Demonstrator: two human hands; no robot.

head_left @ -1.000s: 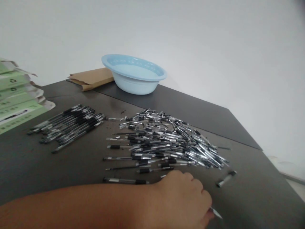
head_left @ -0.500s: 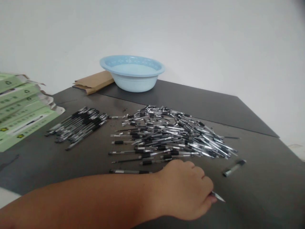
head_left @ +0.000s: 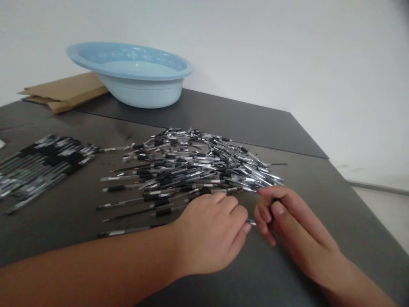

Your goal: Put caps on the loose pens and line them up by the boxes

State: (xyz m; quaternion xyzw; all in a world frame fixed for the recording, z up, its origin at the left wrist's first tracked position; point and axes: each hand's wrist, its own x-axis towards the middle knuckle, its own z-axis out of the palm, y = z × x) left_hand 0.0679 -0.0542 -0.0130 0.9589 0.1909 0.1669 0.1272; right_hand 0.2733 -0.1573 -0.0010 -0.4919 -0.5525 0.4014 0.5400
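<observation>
My left hand [head_left: 214, 232] is closed around a pen [head_left: 252, 222]. Only a short pale, shiny end of it sticks out past the thumb, pointing right; the hand hides the rest. Close to that end is my right hand [head_left: 287, 226], its fingers curled and the thumb bent in toward the index finger. Something dark shows between thumb and index finger, too hidden to name. Just behind both hands spreads a heap of clear pens with black grips [head_left: 198, 164]. One more pen [head_left: 124, 232] lies partly under my left forearm.
Pens in neat rows [head_left: 47, 164] lie at the left of the dark table [head_left: 319, 192]. A light-blue basin [head_left: 143, 91] stands at the back, beside a flat brown paper bag [head_left: 70, 91]. A white wall rises behind.
My right hand has come into view from the right, where a short pen piece lay; that piece no longer shows. The view has swung right, and the green boxes have left it.
</observation>
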